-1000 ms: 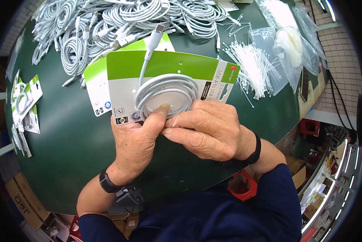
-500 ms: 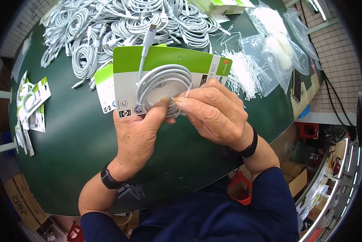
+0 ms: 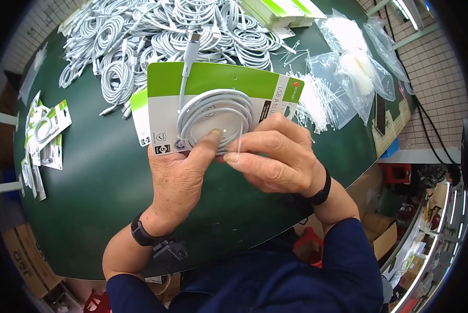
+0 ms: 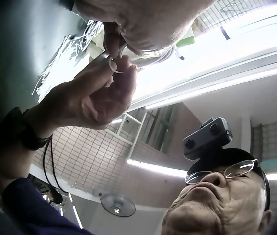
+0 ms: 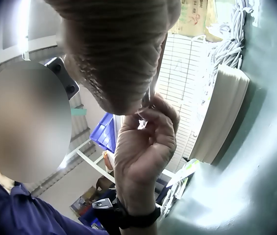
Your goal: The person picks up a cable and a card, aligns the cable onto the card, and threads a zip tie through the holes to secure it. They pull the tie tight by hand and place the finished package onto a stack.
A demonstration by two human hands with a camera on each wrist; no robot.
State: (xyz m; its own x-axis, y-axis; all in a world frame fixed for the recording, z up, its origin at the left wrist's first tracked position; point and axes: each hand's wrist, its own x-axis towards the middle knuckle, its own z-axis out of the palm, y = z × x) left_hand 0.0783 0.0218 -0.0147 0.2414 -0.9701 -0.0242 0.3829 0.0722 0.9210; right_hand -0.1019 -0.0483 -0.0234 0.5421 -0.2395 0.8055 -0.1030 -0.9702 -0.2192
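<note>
My left hand (image 3: 176, 180) holds a green-and-white packaging card (image 3: 163, 112) from below, its thumb pressing inside the ring of a coiled grey-white USB cable (image 3: 189, 117) that lies against the card. One connector (image 3: 191, 49) of that cable sticks up past the card's top edge. At the coil's lower right, thumb and forefinger of my right hand (image 3: 281, 156) pinch a thin translucent cable tie (image 3: 239, 141). The left wrist view shows the tie (image 4: 111, 66) as a small loop at the right fingertips. Behind the card, the left fingers are mostly hidden.
A large heap of coiled cables (image 3: 114, 78) covers the far side of the green table (image 3: 98, 208). Loose cable ties (image 3: 317, 101) and plastic bags (image 3: 364, 68) lie at the right. Stacked cards (image 3: 275, 13) stand behind; carded cables (image 3: 43, 130) lie at the far left.
My right hand drew back to the upper right with the tie, then came slightly down; the tie now stands up between its fingers. The left hand keeps its hold on card and cable.
</note>
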